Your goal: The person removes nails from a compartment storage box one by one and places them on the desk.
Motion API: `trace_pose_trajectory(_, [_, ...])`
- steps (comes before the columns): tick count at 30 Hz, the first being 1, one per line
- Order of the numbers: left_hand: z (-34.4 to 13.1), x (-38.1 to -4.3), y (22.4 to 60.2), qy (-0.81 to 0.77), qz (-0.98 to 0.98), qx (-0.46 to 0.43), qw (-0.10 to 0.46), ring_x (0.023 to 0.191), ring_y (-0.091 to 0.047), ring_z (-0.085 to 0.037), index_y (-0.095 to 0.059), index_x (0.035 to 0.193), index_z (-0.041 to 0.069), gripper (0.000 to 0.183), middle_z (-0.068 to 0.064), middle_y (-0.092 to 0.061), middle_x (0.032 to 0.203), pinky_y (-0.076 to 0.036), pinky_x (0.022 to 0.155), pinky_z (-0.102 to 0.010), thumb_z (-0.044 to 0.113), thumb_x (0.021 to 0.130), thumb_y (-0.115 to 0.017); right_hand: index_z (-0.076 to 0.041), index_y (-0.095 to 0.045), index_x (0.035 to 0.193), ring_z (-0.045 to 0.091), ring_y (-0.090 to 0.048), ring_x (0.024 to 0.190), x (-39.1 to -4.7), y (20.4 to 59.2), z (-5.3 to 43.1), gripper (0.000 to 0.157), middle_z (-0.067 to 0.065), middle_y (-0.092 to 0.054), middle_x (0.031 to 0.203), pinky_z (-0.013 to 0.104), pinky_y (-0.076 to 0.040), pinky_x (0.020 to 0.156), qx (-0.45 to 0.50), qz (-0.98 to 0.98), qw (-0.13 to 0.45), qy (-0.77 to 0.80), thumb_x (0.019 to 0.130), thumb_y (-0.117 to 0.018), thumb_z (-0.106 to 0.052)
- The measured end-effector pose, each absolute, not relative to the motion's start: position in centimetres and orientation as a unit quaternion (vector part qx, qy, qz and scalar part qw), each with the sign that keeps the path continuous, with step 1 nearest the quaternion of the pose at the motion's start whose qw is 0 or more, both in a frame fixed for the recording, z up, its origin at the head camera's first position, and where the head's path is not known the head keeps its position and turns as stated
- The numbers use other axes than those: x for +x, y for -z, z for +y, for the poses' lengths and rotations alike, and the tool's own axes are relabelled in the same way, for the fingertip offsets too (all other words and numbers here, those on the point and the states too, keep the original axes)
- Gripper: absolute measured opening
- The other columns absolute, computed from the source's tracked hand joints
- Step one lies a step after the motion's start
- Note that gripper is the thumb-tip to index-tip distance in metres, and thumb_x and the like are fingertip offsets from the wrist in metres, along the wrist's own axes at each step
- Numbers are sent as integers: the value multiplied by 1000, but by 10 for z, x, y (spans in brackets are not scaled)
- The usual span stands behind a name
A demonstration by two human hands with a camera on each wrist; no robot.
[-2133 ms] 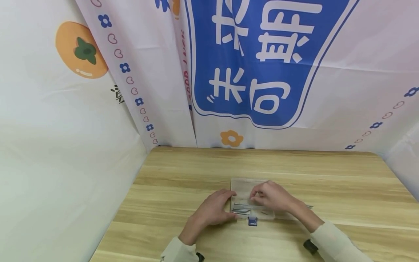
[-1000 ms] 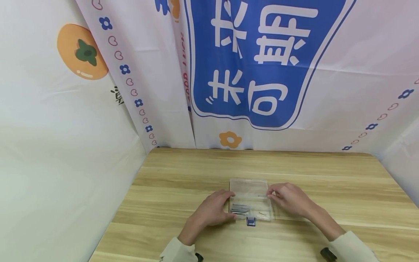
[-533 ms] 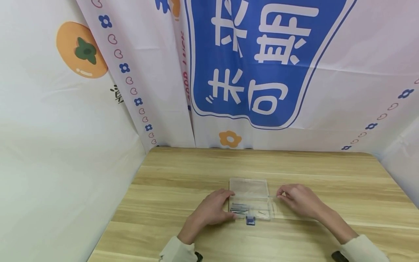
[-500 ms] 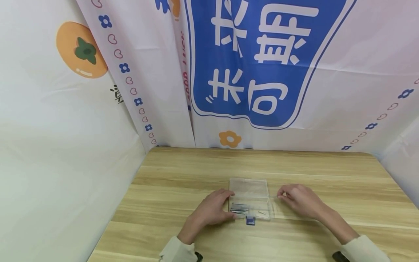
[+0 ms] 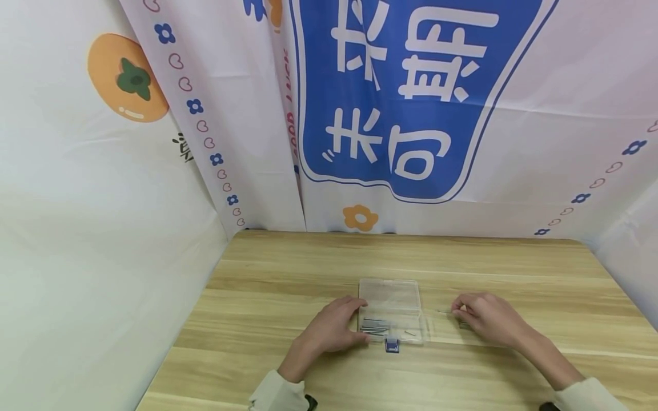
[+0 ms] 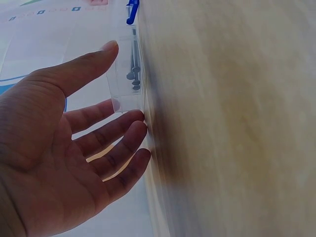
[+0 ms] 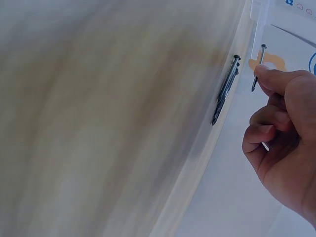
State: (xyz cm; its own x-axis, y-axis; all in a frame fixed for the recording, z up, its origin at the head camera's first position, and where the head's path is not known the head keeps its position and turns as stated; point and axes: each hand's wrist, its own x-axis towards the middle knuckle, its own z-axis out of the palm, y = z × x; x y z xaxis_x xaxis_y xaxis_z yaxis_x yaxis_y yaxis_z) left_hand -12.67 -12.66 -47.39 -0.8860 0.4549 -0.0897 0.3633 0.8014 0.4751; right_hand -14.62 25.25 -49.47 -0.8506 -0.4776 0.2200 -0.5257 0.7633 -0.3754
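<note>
A clear plastic box (image 5: 389, 294) lies with its lid raised back and its blue latch (image 5: 392, 345) toward the near side. Several nails (image 5: 375, 330) lie in its left compartment, and a short thin piece (image 5: 409, 333) in the right one. At the box's left end rests my left hand (image 5: 331, 328), thumb near the front corner, fingers loosely spread; in the left wrist view the fingertips (image 6: 116, 106) touch it. Right of the box, my right hand (image 5: 490, 319) pinches a nail (image 7: 263, 52) between thumb and forefinger, its other fingers curled in.
A small bunch of nails (image 7: 227, 89) lies on the wooden table (image 5: 288, 268) beneath my right hand. Printed cloth (image 5: 257, 171) hangs behind the table and along its left side.
My right hand has moved from above the box out to the right, drawing a nail away from it. My left hand has stayed at the box's left end.
</note>
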Motion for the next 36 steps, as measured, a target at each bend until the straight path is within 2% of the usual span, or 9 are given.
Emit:
trace_pose_trajectory(6, [-127,-126,474,-231,943,215,103,142,-59,-28,-63,147,14,70,-7,-63,152,-50,117,-48,41,88,-89,-18,-80,99,-6,-34,58,-144,496,262,3,-23,-45,64,19,-33,54,246,-943,51,-217,99,-77,-20])
trace_pose_trajectory(10, [-127,-127,475,-230,944,215,102,142,-58,-28,-63,147,14,71,-7,-62,152,-50,118,-48,42,88,-89,-17,-80,99,-6,-35,58,-143,497,269,5,-23,-51,67,20,-34,53,243,-943,46,-223,100,-76,-19])
trace_pose_trajectory(18, [-126,-126,474,-233,943,211,109,146,-55,-30,-62,148,14,71,-9,-60,155,-48,120,-50,42,89,-89,-19,-80,101,-4,-33,56,-142,499,282,5,-20,-45,64,21,-33,52,222,-949,10,-224,99,-76,-16])
trace_pose_trajectory(26, [-126,-126,475,-235,943,210,108,145,-56,-30,-62,148,14,71,-8,-61,154,-48,120,-50,42,88,-89,-22,-80,100,-6,-40,61,-143,501,290,8,-20,-68,81,20,-39,59,226,-950,5,-216,97,-77,-14])
trace_pose_trajectory(30, [-126,-126,474,-231,944,213,103,141,-59,-28,-63,147,15,71,-7,-63,151,-50,117,-48,42,87,-90,-22,-81,99,-6,-38,61,-143,500,291,9,-22,-62,75,19,-36,58,226,-951,11,-211,97,-78,-14])
trace_pose_trajectory(34, [-127,-125,473,-231,944,213,104,142,-59,-28,-63,147,15,71,-7,-62,152,-50,118,-48,42,88,-89,-21,-81,99,-6,-32,58,-142,499,290,6,-23,-45,65,20,-31,55,227,-951,24,-208,96,-79,-16])
trace_pose_trajectory(36, [-127,-126,474,-231,944,213,104,142,-58,-28,-63,147,14,71,-7,-62,152,-49,118,-48,42,88,-89,-21,-81,99,-6,-33,58,-142,499,289,4,-24,-47,66,20,-31,55,231,-951,28,-206,96,-79,-18])
